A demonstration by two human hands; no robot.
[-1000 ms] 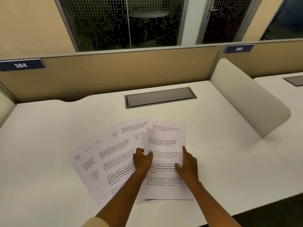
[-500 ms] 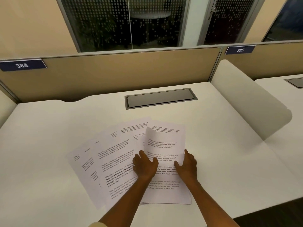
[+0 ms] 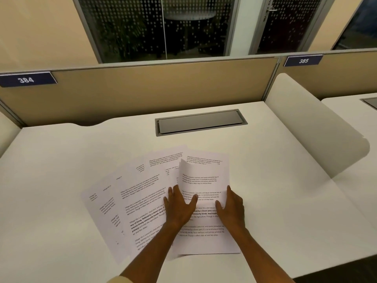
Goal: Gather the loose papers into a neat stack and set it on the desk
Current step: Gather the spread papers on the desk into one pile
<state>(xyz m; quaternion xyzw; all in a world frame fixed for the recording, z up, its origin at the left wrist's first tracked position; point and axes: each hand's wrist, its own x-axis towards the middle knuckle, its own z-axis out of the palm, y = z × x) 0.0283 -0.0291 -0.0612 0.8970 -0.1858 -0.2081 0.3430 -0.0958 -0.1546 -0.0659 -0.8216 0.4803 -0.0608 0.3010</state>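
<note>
Several printed white papers (image 3: 142, 193) lie fanned out on the white desk (image 3: 61, 160), spreading from the left toward the middle. The top sheet (image 3: 206, 174) sits at the right of the fan, its upper left corner curled up. My left hand (image 3: 179, 207) lies flat with straight fingers across the seam between the fanned sheets and the top sheet. My right hand (image 3: 231, 207) rests on the top sheet's right edge, fingers straight, thumb on the page.
A grey cable hatch (image 3: 201, 122) is set into the desk behind the papers. A tan partition (image 3: 142, 92) with a "384" label closes the back. A white curved divider (image 3: 306, 127) stands at the right, with another desk beyond it.
My left hand has flattened out from a curled pose and slid slightly right onto the top sheet. The top sheet has shifted a little, and its upper left corner stays lifted.
</note>
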